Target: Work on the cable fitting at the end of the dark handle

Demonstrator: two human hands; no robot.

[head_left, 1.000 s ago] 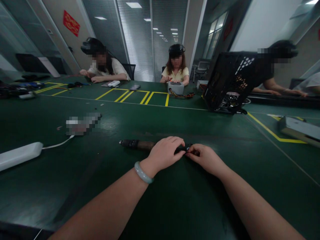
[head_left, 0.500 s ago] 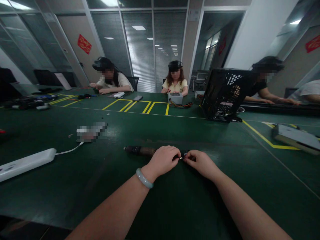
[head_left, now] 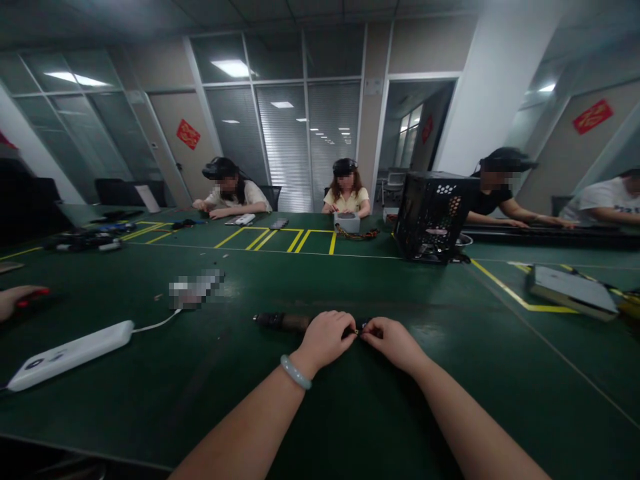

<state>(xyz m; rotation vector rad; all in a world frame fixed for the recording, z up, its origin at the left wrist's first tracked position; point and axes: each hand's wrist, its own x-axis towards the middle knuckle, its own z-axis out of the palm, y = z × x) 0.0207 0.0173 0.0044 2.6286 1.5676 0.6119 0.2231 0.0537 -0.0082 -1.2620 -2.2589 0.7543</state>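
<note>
Tool [head_left: 289, 322] — long axis crosswise, tip leftward — hands [head_left: 327, 339] closed on its right end

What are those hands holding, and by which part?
The left hand curls over the dark cylindrical tool, away from its narrow tip. The right hand is curled close by; whether either grips the tool or something tiny cannot be told.

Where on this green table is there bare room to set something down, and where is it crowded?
Bare table lies between the white power strip and the left forearm, and between the right forearm and the silver box. It is crowded around the black computer case, the heap of dark parts, and the dark tool at the left hand.
</note>
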